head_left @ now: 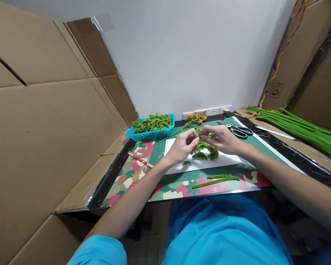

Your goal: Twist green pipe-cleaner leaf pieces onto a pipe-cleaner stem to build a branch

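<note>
Over a white sheet (179,168) on the green mat, my left hand (186,144) and my right hand (218,137) meet with their fingertips pinched close together. Whatever lies between the fingertips is too small to make out. Curled green fuzzy pieces (213,152) are on the sheet just below my hands, with a single curved piece (199,156) beside them and a small bit (186,162) farther left. Two straight green fuzzy stems (216,181) rest near the table's front edge.
A blue basket (154,134) of green pieces stands at the back left. Orange flowers (197,118) lie behind my hands. Black-handled scissors (240,131) and a bundle of long green stems (300,129) are to the right. A red and tan stick (140,160) lies at left.
</note>
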Action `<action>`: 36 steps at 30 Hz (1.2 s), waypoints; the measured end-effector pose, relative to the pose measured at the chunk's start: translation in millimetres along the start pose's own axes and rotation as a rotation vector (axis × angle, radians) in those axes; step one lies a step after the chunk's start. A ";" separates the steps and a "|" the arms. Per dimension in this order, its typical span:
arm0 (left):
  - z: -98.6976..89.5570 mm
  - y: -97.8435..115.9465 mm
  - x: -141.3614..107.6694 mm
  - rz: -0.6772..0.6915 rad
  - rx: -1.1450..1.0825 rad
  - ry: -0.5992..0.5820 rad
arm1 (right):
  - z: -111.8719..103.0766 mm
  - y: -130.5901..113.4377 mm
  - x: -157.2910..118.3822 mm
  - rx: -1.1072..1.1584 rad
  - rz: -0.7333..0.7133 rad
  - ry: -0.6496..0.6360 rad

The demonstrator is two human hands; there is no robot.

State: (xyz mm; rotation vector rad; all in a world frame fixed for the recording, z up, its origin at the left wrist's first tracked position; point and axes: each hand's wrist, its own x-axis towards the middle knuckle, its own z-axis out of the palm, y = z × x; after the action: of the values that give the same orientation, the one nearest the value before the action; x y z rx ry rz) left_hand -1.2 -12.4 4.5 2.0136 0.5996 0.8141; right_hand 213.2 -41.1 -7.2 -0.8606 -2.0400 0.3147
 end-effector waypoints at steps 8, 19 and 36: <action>5.1 -1.6 0.7 -0.053 -0.175 -0.066 | 4.9 -1.1 -2.9 -0.098 -0.099 0.074; -1.7 3.4 -3.4 0.350 0.831 0.067 | 24.3 -12.5 4.0 0.644 0.442 0.133; 10.5 -1.0 2.9 -0.046 -0.311 0.051 | 15.2 -13.8 -1.5 0.283 0.147 0.175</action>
State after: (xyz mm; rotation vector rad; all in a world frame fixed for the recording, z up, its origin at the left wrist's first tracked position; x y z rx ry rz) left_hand 8.4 -15.6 0.2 1.6955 0.5121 0.8758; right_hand 195.3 -50.7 -10.0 -0.8309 -1.7242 0.5750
